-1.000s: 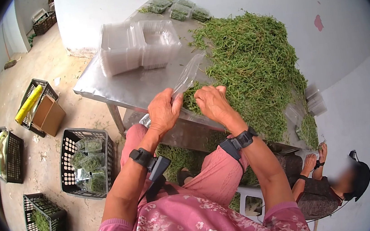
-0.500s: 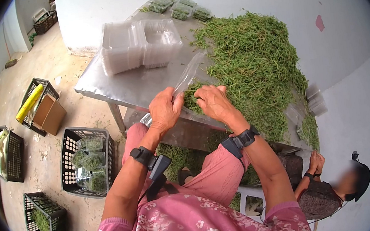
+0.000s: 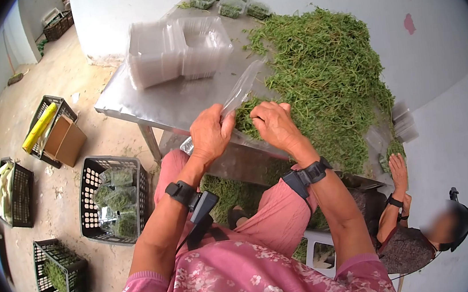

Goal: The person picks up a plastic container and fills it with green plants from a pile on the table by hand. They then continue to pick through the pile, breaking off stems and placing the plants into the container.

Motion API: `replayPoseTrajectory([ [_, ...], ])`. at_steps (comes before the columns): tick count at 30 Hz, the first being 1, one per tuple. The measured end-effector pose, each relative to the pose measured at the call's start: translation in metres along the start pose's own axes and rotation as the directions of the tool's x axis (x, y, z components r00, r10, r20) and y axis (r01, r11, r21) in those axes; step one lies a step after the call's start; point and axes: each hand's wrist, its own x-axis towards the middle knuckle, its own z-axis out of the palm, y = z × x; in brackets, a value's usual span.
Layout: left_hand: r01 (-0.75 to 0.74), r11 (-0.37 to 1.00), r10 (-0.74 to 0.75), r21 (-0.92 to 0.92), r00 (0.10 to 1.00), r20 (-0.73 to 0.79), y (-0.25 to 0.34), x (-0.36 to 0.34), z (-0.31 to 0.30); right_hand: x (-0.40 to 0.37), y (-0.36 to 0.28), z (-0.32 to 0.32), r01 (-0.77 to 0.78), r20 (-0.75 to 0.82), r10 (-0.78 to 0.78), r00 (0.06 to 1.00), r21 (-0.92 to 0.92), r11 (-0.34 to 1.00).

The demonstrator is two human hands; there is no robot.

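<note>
My left hand (image 3: 208, 131) is closed on the edge of a clear plastic clamshell box (image 3: 243, 87), thumb on the near side and lid tilted up. Loose green sprigs (image 3: 247, 111) fill the box at the table's front edge. Bent over these greens, my right hand (image 3: 279, 128) has its fingers curled together, their tips partly hidden. Just beyond it spreads a large heap of leafy green stems (image 3: 324, 72) on the metal table (image 3: 119, 104).
Stacked empty clear boxes (image 3: 177, 48) stand at the table's left. Filled boxes (image 3: 232, 5) sit at the back. A black crate (image 3: 89, 220) on the floor holds packed boxes. At the right, a co-worker (image 3: 409, 238) reaches toward the table's end.
The co-worker's hands, together before, have parted, and one is now raised flat toward the table's end. My hands stay at the box almost unmoved; the whole view has shifted slightly.
</note>
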Motion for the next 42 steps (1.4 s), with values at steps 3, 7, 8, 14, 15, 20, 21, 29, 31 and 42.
replayPoseTrajectory([
  [3,-0.019,1.0,0.019,0.011,1.0,-0.008,-0.0017,-0.0008,0.001,-0.0003,0.0009,0.0013,0.008,-0.013,-0.008,1.0,0.003,1.0],
  [7,-0.046,0.999,0.046,0.021,0.999,-0.009,-0.0023,-0.0005,0.0017,0.0001,0.0012,0.0003,0.014,-0.007,-0.014,1.0,0.012,1.0],
  [8,-0.043,0.999,0.044,0.024,0.999,-0.008,-0.002,-0.0001,0.0016,0.0003,0.0011,0.0003,0.015,-0.003,-0.015,1.0,0.011,1.0],
  [14,-0.013,1.0,0.012,0.023,1.0,0.013,0.0001,0.0013,0.0014,-0.0001,0.0035,0.0023,-0.001,0.001,0.001,1.0,0.039,0.999],
  [15,-0.002,1.0,0.001,0.021,1.0,0.018,0.0,0.0017,0.0017,-0.0006,0.0034,0.0022,-0.005,0.002,0.005,1.0,0.042,0.999],
  [20,0.027,0.999,-0.028,0.036,0.999,0.034,-0.0015,0.0024,0.0034,-0.0024,0.004,0.0029,-0.013,-0.007,0.013,1.0,0.026,1.0],
  [21,0.025,0.999,-0.026,0.034,0.999,0.034,-0.0012,0.0021,0.0029,-0.0028,0.0037,0.003,-0.015,-0.006,0.015,1.0,0.019,1.0],
  [29,0.015,1.0,-0.015,-0.006,1.0,-0.007,0.0,0.0017,0.0029,-0.0046,0.0035,0.0054,-0.001,-0.047,0.001,0.999,0.01,1.0],
  [31,0.012,1.0,-0.013,-0.019,1.0,-0.015,-0.0029,0.0014,0.0048,-0.0046,0.0035,0.0058,-0.002,-0.048,0.003,0.999,0.006,1.0],
  [42,0.03,0.999,-0.029,-0.027,1.0,0.006,-0.0005,0.0018,0.0021,-0.0052,0.0026,0.0067,0.009,-0.06,-0.01,0.998,-0.012,1.0],
])
